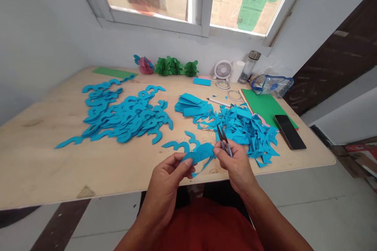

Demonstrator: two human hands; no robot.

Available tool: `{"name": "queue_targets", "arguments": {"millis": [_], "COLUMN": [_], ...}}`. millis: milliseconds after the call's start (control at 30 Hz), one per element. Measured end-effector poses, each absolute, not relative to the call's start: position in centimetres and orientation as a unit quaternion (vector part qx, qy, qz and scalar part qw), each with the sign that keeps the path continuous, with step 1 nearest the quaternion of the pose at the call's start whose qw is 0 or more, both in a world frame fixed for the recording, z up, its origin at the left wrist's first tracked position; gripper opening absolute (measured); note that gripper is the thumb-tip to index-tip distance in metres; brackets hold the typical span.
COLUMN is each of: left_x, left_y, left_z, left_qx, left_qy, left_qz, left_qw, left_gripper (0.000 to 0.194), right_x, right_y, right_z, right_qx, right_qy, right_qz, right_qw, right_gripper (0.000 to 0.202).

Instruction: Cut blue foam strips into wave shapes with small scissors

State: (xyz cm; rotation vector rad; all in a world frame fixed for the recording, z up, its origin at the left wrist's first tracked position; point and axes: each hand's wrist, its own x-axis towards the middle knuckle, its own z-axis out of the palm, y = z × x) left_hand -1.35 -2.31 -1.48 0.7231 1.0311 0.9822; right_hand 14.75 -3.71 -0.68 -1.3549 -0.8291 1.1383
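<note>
Between my hands, over the table's front edge, is a wavy blue paper cutout point(204, 150). My left hand point(169, 174) pinches its left end between thumb and fingers. Small scissors point(224, 141) sit in my closed right hand point(235, 160), their blades pointing up and away from me. That hand's thumb and fingertips also meet the right end of the cutout. A thin blue strip hangs below the paper. Just beyond my left hand lies another wavy blue piece point(176, 145). Right of the scissors spreads a heap of blue paper scraps point(241, 123).
Cut wavy blue pieces point(126, 113) are piled on the table's point(44, 157) left. Uncut blue paper point(191, 104) and a pen point(218, 102) lie mid-table. A phone point(290, 131) rests on green sheets point(265, 104). A fan point(223, 70) and bottle point(249, 66) stand by the wall.
</note>
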Motion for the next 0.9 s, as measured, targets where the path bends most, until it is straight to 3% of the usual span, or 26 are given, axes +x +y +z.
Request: {"name": "queue_targets", "arguments": {"millis": [200,433,900], "left_x": [-1.6,-1.8,-1.8], "left_y": [-2.2,-2.5,-2.1], "left_z": [-0.1,0.2,2.0], "left_qx": [0.432,0.371,0.371], "left_qy": [0.476,0.467,0.46], "left_qz": [0.397,0.461,0.429], "left_qw": [0.655,0.658,0.683], "left_gripper": [0.016,0.02,0.027], "right_x": [13.6,13.5,12.6], "right_y": [-4.9,-7.2,-7.5], "right_z": [0.0,-1.4,-2.0], "right_qx": [-0.566,-0.507,-0.445], "right_qy": [-0.362,-0.357,-0.349], "right_qz": [0.493,0.551,0.642], "right_qw": [0.553,0.558,0.517], "right_gripper": [0.024,0.044,0.041]}}
